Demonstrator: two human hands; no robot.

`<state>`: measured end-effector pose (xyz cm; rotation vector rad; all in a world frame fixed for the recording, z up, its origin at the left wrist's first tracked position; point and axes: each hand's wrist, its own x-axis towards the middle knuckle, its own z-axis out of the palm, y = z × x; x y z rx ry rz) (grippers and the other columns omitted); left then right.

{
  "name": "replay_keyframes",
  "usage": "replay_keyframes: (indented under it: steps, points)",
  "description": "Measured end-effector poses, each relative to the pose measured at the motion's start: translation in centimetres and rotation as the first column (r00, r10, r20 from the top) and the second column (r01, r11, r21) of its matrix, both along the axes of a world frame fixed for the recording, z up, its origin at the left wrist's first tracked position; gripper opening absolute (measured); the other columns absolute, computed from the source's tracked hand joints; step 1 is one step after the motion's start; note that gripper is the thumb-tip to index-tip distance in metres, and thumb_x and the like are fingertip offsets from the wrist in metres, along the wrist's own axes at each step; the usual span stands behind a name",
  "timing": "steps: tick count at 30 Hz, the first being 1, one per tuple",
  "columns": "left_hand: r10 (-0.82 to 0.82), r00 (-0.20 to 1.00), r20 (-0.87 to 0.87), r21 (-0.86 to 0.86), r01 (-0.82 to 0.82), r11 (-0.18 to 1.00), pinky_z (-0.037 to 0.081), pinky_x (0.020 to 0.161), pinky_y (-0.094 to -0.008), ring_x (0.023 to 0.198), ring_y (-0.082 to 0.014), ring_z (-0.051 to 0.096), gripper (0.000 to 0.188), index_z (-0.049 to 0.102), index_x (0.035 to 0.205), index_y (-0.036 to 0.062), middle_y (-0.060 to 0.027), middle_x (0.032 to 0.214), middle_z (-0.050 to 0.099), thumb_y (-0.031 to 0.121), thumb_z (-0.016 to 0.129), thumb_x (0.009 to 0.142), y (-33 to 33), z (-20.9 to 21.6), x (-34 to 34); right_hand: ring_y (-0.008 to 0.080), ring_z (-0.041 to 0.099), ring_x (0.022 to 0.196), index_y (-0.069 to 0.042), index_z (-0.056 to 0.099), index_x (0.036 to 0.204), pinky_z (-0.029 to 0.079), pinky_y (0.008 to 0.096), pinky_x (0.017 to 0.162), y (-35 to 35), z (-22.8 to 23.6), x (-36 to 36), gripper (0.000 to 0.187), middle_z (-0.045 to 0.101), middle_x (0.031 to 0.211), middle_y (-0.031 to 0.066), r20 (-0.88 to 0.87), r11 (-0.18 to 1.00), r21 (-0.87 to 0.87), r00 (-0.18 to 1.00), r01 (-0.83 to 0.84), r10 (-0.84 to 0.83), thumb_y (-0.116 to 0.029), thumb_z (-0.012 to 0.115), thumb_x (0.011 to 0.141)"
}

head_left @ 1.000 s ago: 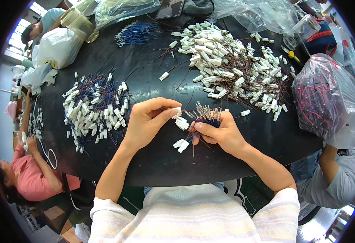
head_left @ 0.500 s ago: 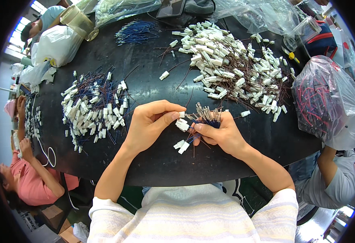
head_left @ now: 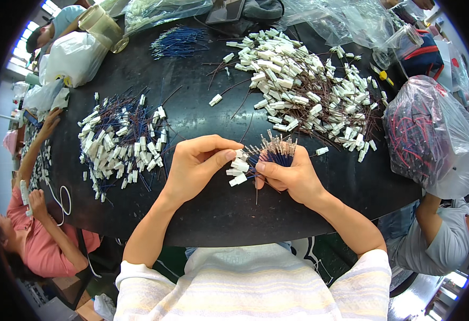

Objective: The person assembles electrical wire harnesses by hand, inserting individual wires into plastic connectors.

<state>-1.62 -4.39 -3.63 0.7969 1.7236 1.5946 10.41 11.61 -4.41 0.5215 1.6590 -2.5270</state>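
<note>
My right hand (head_left: 290, 175) grips a bundle of blue wires (head_left: 278, 151) with metal tips that fan out upward. My left hand (head_left: 197, 163) pinches a small white plastic connector (head_left: 239, 155) between thumb and fingers, right beside that bundle. Two or three more white connectors (head_left: 237, 173) hang on wires between my hands, just above the black table (head_left: 218, 208).
A pile of white connectors with blue wires (head_left: 119, 142) lies to my left, a larger pile with brown wires (head_left: 304, 91) at the back right. A clear bag of red wires (head_left: 429, 134) sits at the right edge. Other people sit at both sides.
My left hand's fingers have shifted slightly on the white connector at the bundle. My right hand and the wires stay where they were.
</note>
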Motion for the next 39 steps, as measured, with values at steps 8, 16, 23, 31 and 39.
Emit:
replay_keyframes:
  steps: [8,16,23,31,39]
  points:
    - [0.002,1.000,-0.008,-0.014,-0.002,1.000,0.044,0.069,-0.0194,0.078,-0.0080,0.056,0.015,0.063,0.095,-0.0050,-0.0053,0.086,0.063,-0.001,0.058,0.082,-0.10,0.58,0.06,0.0026,0.034,0.039,0.002,0.055,0.079,0.021,0.0195,0.035,0.10,0.16,0.04,0.007,0.060,0.061,0.0122,0.017,1.000,0.024,1.000,0.002,-0.002,-0.003,0.059,0.080]
    - [-0.006,0.992,-0.127,-0.009,0.005,1.000,0.043,0.067,-0.0190,0.078,-0.0087,0.056,0.015,0.064,0.094,-0.0052,-0.0062,0.085,0.062,-0.005,0.058,0.080,-0.29,0.42,-0.06,0.0025,0.035,0.039,0.001,0.055,0.078,0.021,0.0193,0.035,0.11,0.13,0.14,0.006,0.059,0.060,0.0113,0.036,0.999,0.036,0.999,-0.004,0.002,-0.002,0.059,0.080]
    - [-0.020,0.953,-0.301,0.005,0.023,1.000,0.044,0.060,-0.0216,0.069,-0.0121,0.059,0.014,0.065,0.090,-0.0024,-0.0086,0.077,0.063,-0.002,0.062,0.076,-0.30,0.25,-0.19,0.0039,0.043,0.043,-0.002,0.058,0.074,0.031,0.0191,0.038,0.16,0.16,0.24,0.007,0.060,0.059,0.0042,0.042,0.997,0.042,0.997,0.060,-0.062,-0.008,0.061,0.077]
    - [-0.044,0.958,-0.284,-0.019,0.040,0.999,0.044,0.059,-0.0216,0.068,-0.0123,0.059,0.014,0.065,0.089,-0.0027,-0.0091,0.077,0.063,-0.002,0.063,0.076,-0.40,0.19,-0.21,0.0029,0.037,0.040,0.001,0.055,0.082,0.022,0.0183,0.035,-0.06,0.09,0.21,0.005,0.059,0.061,0.0112,0.018,0.993,0.027,0.993,0.114,-0.115,0.001,0.058,0.079]
    - [-0.008,0.924,-0.383,-0.012,0.004,1.000,0.045,0.059,-0.0227,0.067,-0.0139,0.060,0.015,0.065,0.088,-0.0019,-0.0095,0.076,0.063,-0.004,0.063,0.074,-0.28,0.03,0.10,0.0038,0.042,0.041,-0.001,0.058,0.077,0.029,0.0190,0.036,-0.09,0.02,0.31,0.003,0.059,0.058,0.0048,-0.001,0.990,-0.012,0.990,0.142,-0.142,-0.004,0.058,0.079]
